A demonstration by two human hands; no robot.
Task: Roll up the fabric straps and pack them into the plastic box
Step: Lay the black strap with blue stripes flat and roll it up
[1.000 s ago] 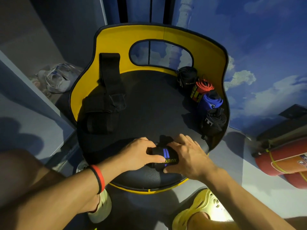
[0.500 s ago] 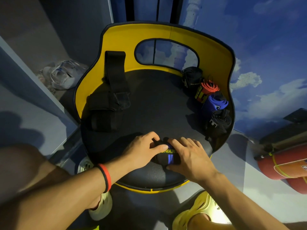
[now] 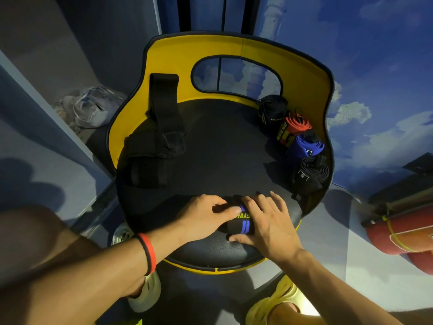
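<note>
Fingers (image 3: 260, 201) L hand (image 3: 201, 216) + R hand (image 3: 269, 228) curled over strap roll (image 3: 236, 227) | on seat (image 3: 222, 160)

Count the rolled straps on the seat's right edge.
4, back to front: far black roll, red roll, blue roll, near black roll. Others may be hidden.

A black-seated yellow chair (image 3: 304, 73) stands before a cloud-painted blue wall (image 3: 375, 55) on dim grey floor (image 3: 328, 231).
</note>
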